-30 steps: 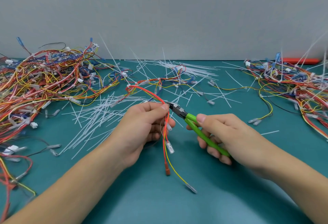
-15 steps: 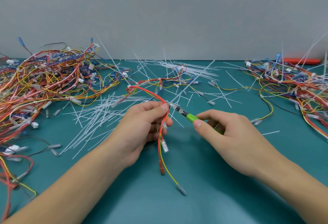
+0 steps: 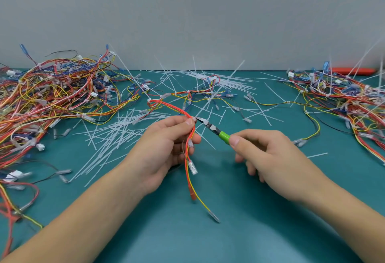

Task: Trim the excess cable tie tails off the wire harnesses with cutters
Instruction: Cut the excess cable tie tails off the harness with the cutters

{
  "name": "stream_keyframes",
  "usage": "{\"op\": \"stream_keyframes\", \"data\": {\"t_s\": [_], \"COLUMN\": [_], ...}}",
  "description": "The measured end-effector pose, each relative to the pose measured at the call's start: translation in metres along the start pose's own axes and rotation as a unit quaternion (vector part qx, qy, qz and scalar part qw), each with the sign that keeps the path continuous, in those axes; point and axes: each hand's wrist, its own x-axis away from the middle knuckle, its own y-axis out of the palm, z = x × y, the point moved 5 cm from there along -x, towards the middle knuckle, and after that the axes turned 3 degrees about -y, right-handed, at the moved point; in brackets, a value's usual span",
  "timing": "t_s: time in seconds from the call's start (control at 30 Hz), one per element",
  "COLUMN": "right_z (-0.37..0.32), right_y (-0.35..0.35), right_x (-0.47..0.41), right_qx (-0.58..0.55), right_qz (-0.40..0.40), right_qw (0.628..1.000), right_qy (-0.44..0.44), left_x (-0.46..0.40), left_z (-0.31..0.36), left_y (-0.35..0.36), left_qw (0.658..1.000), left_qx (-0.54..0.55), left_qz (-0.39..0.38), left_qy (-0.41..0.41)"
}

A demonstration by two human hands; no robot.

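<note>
- The teal-green work mat (image 3: pixel 208 231) carries everything; it looks the same as a second ago, apart from a little camera drift.
- On our left lies the big tangled heap of red, yellow and blue wire harnesses (image 3: pixel 52 94), and on our right a smaller heap of the same kind (image 3: pixel 343 100) with long white tie tails standing up from it. Which heap is trimmed we judge only from those tails — the right one looks untrimmed.
- Between the heaps lies a scatter of cut white plastic cable tie tails (image 3: pixel 116 135). A long tail that half a second ago rose from the harness in hand is no longer on it; we judge it has just been cut off, so this tie is done.
- Our left hand (image 3: pixel 164 150) is raised over the mat, thumb and forefinger pinching the red-and-yellow wire harness in hand (image 3: pixel 190 144) just at its white tie head, the other fingers curled behind the wires. The wire ends with clear-sleeved terminals hang below it.
- Our right hand (image 3: pixel 266 158) has turned since a second ago: then it was wrapped round both handles, now the thumb and forefinger press on the top of the grips and the rest curl under, where we cannot tell their hold.
- The small green-handled black side cutters (image 3: pixel 212 128) point at the tie head, tip just beside our left forefinger; the jaws look closed or nearly so.
- Next, we judge, comes finding the following tie along this harness.
</note>
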Motion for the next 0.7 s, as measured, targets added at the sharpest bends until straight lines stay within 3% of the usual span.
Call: {"op": "stream_keyframes", "data": {"t_s": [0.7], "right_z": [0.0020], "right_y": [0.0029], "right_x": [0.0001], "right_qx": [0.051], "right_qz": [0.008], "right_qw": [0.997], "right_qy": [-0.050], "left_x": [-0.0029], "left_z": [-0.0021], "left_y": [-0.0017], "left_qw": [0.999], "left_qx": [-0.037], "left_qz": [0.006], "left_qy": [0.008]}}
